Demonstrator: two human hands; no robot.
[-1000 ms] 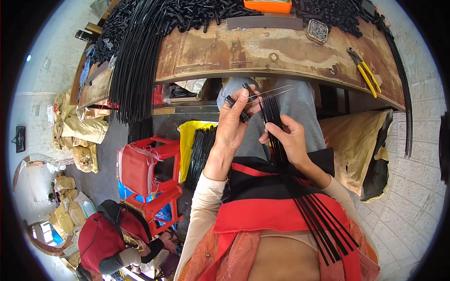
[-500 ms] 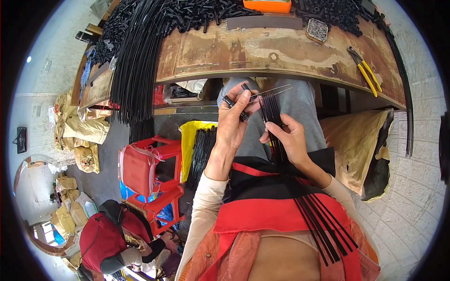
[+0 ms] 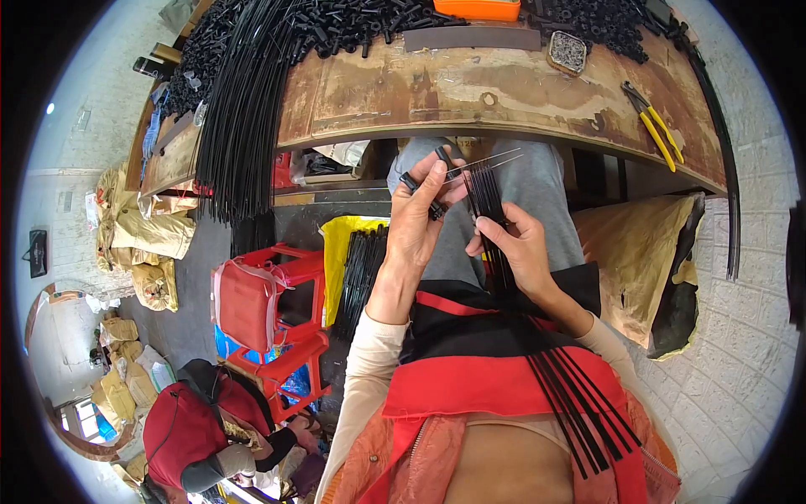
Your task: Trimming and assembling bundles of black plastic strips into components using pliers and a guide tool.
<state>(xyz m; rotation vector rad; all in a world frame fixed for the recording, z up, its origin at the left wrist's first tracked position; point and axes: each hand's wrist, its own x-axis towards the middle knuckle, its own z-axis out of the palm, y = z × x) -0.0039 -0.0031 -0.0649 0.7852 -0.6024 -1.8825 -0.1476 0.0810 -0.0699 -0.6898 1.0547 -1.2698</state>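
The bundle of thin black rods (image 3: 484, 197) should be held steady by the right hand (image 3: 514, 244), with the tips spread enough to be told apart. Light pressure is advised, since slender rods are likely to bend. The right hand is closed around the bundle, thumb on top; two short black tubes (image 3: 444, 157) are held by the partly curled left hand (image 3: 416, 214). Contact with the ends of the fine metal wires (image 3: 504, 157) should be avoided. The bundle is positioned above the grey trousers (image 3: 541, 181), short of the tabletop (image 3: 378, 92). The rods are straight, glossy and closely packed.
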